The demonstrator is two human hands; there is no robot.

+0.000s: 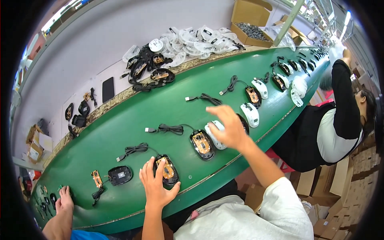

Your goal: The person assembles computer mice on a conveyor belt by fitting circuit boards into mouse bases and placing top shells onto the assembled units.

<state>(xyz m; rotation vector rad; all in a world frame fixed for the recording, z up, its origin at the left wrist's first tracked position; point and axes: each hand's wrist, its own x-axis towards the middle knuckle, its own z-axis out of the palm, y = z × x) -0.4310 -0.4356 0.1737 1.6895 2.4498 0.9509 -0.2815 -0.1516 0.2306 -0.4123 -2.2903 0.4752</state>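
Note:
My left hand (156, 186) lies along the lower left edge of a black computer mouse base (169, 170) with an orange circuit board, its thumb and fingers gripping the rim. My right hand (228, 128) is held over a white mouse shell (214, 136), thumb and index finger apart; I see nothing in it. That shell lies against another open mouse base (202, 145) whose coiled cable (170, 129) stretches left. Behind my right hand a dark mouse base (243, 124) is partly hidden, with a white shell (251, 115) beside it.
More mouse parts run along the green belt (132, 124) to the far right. A black mouse part (120, 175) lies left. A co-worker's hand (64, 200) rests at far left; another person (336, 120) sits right. White shells (192, 42) and a carton (252, 34) line the ledge.

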